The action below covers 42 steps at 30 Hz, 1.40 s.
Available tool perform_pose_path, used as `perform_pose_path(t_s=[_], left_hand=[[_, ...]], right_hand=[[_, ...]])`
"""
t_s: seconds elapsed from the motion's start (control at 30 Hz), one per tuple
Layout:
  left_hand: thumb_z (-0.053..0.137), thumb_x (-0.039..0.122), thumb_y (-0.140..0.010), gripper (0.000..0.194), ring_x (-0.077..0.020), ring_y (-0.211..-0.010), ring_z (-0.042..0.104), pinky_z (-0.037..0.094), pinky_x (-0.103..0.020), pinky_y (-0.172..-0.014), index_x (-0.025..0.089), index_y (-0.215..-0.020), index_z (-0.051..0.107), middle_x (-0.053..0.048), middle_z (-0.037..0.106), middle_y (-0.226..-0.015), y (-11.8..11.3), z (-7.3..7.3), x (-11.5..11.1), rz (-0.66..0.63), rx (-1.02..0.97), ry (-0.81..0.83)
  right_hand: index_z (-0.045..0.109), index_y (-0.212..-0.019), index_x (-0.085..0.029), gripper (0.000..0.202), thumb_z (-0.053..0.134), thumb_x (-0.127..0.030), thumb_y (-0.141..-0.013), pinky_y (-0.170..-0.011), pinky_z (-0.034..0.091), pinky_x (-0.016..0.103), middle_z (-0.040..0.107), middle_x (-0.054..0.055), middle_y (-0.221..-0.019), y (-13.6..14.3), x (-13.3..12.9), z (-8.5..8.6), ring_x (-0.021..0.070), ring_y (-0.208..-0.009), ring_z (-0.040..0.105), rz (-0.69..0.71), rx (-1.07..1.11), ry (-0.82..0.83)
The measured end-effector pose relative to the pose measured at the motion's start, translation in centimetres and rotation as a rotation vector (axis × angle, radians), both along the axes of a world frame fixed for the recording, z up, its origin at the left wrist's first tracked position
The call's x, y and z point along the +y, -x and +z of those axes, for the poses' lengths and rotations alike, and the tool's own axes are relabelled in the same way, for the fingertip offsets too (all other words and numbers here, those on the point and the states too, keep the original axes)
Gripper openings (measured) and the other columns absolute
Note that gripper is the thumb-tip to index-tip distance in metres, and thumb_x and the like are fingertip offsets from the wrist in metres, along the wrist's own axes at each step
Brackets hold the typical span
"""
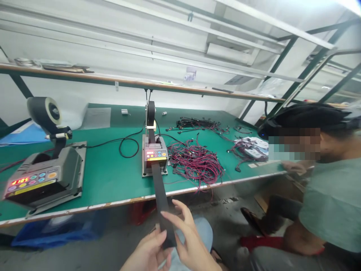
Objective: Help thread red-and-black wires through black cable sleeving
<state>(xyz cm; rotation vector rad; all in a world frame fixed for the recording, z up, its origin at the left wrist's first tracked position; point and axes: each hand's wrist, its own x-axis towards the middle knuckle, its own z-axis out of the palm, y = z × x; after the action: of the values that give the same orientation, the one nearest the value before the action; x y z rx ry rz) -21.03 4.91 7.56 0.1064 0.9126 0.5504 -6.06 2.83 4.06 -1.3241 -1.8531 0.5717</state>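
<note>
A long strip of black tape (pixel 161 192) runs out of the front of the middle tape dispenser (pixel 156 152) and hangs past the table's front edge. My left hand (pixel 150 248) is closed on the lower end of the strip from the left. On the right side of the strip is my right hand (pixel 187 233), its fingers bent round it, index fingertip on the tape and thumb side near its end. A black tape roll (pixel 151 113) stands above the dispenser.
A larger dispenser (pixel 47 180) sits at the left of the green table (pixel 113 192). Red and black wire bundles (pixel 197 162) lie right of the middle dispenser, with black cables (pixel 194 123) behind. A person in a green shirt (pixel 332 203) sits at the right. A blue bin (pixel 56 231) is below the table.
</note>
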Motion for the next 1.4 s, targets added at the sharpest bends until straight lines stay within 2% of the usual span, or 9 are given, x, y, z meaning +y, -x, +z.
perform_pose_path(t_s=[0.2, 0.37, 0.57, 0.73, 0.87, 1.03, 1.13, 1.23, 1.4], left_hand=[[0.067, 0.008, -0.066, 0.016, -0.0179, -0.065, 0.066, 0.049, -0.029, -0.061, 0.018, -0.074, 0.058, 0.002, 0.068, -0.062, 0.7, 1.5, 0.5, 0.043, -0.041, 0.105], [0.064, 0.011, -0.071, 0.009, -0.0205, -0.073, 0.066, 0.048, -0.042, -0.077, 0.017, -0.077, 0.062, 0.000, 0.070, -0.067, 1.8, 1.7, -0.1, -0.054, -0.284, 0.173], [0.057, 0.025, -0.076, 0.029, -0.0215, -0.104, 0.056, 0.045, -0.034, -0.086, 0.009, -0.100, 0.060, -0.010, 0.067, -0.101, 0.9, 1.7, -0.3, -0.344, -0.580, 0.136], [0.049, 0.037, -0.078, 0.048, -0.0129, -0.112, 0.049, 0.039, -0.018, -0.088, 0.007, -0.116, 0.051, -0.009, 0.060, -0.116, -2.3, 2.0, 0.5, -0.503, -0.508, 0.000], [0.060, 0.039, -0.072, 0.047, -0.0167, -0.103, 0.055, 0.040, -0.025, -0.086, 0.022, -0.114, 0.053, -0.004, 0.065, -0.104, -6.7, 1.4, 0.5, -0.587, -0.294, -0.439], [0.077, 0.019, -0.054, 0.077, -0.0206, -0.118, 0.042, 0.028, -0.027, -0.098, 0.021, -0.123, 0.043, -0.009, 0.050, -0.125, -12.9, -0.8, -0.2, -0.723, -0.178, -1.120], [0.071, 0.026, -0.062, 0.054, -0.0179, -0.090, 0.057, 0.039, -0.027, -0.082, 0.015, -0.110, 0.051, -0.008, 0.063, -0.095, -15.2, -2.0, -0.5, -1.021, -0.254, -1.108], [0.069, 0.032, -0.062, 0.027, -0.0102, -0.059, 0.051, 0.037, -0.023, -0.060, 0.013, -0.078, 0.057, 0.001, 0.056, -0.063, -16.1, -2.6, -0.6, -1.103, -0.174, -1.082], [0.070, 0.037, -0.059, 0.030, -0.0073, -0.054, 0.042, 0.030, -0.021, -0.054, 0.014, -0.062, 0.050, 0.004, 0.049, -0.056, -16.0, -1.7, -0.6, -1.201, -0.275, -1.036]], right_hand=[[0.056, -0.109, -0.026, 0.047, 0.051, -0.004, -0.068, -0.087, 0.043, 0.040, 0.047, 0.007, -0.122, 0.4, 0.9, 1.4, 0.0235, -0.118, 0.034, -0.167, -0.338, -0.574], [0.060, -0.097, -0.017, 0.024, 0.049, -0.016, -0.075, -0.081, 0.044, 0.036, 0.065, 0.006, -0.096, 0.5, 0.8, 4.1, 0.0217, -0.107, 0.044, -0.080, -0.328, -0.736], [0.059, -0.093, -0.018, 0.029, 0.044, -0.005, -0.072, -0.078, 0.044, 0.030, 0.067, 0.004, -0.088, -3.5, -3.3, 5.9, 0.0152, -0.090, 0.053, -0.018, -0.443, -0.343], [0.061, -0.067, -0.017, 0.017, 0.047, -0.010, -0.074, -0.070, 0.041, 0.035, 0.065, 0.005, -0.068, -8.4, -6.8, 5.0, 0.0186, -0.073, 0.056, -0.306, -0.729, 0.217], [0.063, -0.075, -0.013, 0.018, 0.051, -0.027, -0.076, -0.070, 0.043, 0.034, 0.066, 0.007, -0.074, -10.5, -9.2, 4.3, 0.0186, -0.072, 0.059, -0.621, -0.109, 0.505], [0.059, -0.083, -0.012, 0.032, 0.064, -0.038, -0.065, -0.060, 0.046, 0.024, 0.063, 0.001, -0.064, -10.1, -11.3, 4.6, 0.0107, -0.058, 0.058, -0.597, 0.782, 0.602], [0.060, -0.079, -0.011, 0.034, 0.066, -0.040, -0.063, -0.052, 0.043, 0.019, 0.061, 0.000, -0.057, -9.6, -12.2, 4.9, 0.0084, -0.052, 0.056, -0.668, 0.804, 0.605], [0.059, -0.073, -0.010, 0.034, 0.069, -0.039, -0.060, -0.045, 0.038, 0.016, 0.058, 0.000, -0.054, -9.4, -13.1, 4.6, 0.0071, -0.049, 0.053, -0.764, 0.846, 0.565], [0.053, -0.085, -0.016, 0.048, 0.076, -0.041, -0.051, -0.054, 0.044, 0.021, 0.064, 0.002, -0.074, -8.6, -14.8, 2.9, 0.0131, -0.063, 0.062, -0.526, 1.392, 0.463]])
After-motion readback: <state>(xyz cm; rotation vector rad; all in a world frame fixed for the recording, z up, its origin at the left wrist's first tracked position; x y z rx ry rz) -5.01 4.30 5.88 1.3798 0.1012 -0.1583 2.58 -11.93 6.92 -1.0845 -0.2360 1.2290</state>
